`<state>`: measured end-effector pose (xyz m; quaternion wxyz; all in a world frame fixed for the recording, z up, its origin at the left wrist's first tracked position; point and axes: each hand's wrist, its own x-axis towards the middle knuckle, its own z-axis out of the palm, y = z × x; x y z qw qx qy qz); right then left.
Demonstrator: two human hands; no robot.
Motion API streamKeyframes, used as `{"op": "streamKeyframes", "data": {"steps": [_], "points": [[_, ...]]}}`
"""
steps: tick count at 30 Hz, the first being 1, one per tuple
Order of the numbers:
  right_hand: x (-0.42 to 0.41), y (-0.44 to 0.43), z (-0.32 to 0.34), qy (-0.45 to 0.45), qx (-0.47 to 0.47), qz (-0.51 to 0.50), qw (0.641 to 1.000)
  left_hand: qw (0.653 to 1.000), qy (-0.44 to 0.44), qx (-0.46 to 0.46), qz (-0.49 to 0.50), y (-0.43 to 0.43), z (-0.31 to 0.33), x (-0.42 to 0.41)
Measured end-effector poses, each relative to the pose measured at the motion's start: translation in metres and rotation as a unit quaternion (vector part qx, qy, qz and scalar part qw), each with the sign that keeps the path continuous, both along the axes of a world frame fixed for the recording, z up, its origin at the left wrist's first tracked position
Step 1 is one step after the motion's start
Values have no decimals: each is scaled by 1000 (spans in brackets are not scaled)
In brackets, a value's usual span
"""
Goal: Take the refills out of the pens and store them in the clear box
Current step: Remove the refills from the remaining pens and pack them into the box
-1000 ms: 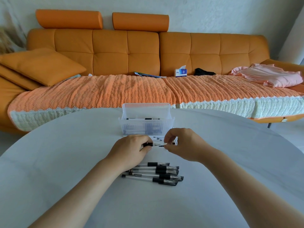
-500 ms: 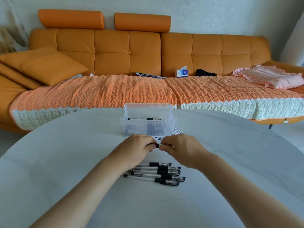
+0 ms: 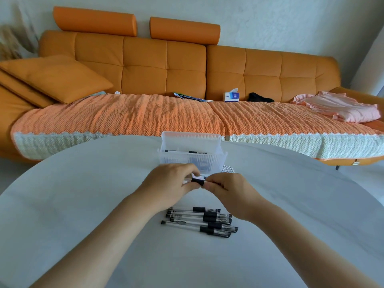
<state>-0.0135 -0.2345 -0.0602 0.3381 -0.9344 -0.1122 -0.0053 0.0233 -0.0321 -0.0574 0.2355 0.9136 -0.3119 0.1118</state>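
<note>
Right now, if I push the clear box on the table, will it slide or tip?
It would probably slide: the clear box looks like thin, light plastic on a smooth table. Tipping seems unlikely, since it is wider than tall. Its ribbed walls suggest it stays fairly stiff when gripped.

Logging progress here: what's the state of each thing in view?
clear box: open, lid up, something dark inside
held pen: gripped between both hands
left hand: grips the pen
right hand: pinches the pen's end
loose pens: lying side by side, untouched
tissue box: tissue sticking out
</note>
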Motion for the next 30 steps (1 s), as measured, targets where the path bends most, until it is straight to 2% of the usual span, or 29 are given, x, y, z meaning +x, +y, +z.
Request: {"op": "streamKeyframes", "data": {"steps": [4, 8, 11, 14, 16, 22, 26, 30], "points": [[-2, 4, -1, -68, -20, -21, 997, 999, -5, 27, 18, 11, 4, 4], [3, 12, 3, -112, -43, -26, 992, 1000, -11, 14, 8, 14, 1, 11], [16, 14, 13, -117, -66, -30, 991, 997, -70, -24, 10, 21, 2, 26], [42, 13, 29, -152, -92, -74, 981, 988, -143, -23, 54, 28, 2, 35], [64, 10, 38, -163, -126, -103, 973, 985, -151, -21, 85, 32, 0, 37], [117, 14, 41, -68, -208, -115, 969, 996, -41, 34, 65, 35, -19, 48], [136, 20, 36, 5, -231, -78, 970, 994, -63, 64, 69, 30, -25, 53], [142, 22, 33, 81, -177, -68, 979, 992, -69, 70, 80, 27, -27, 55]]}}
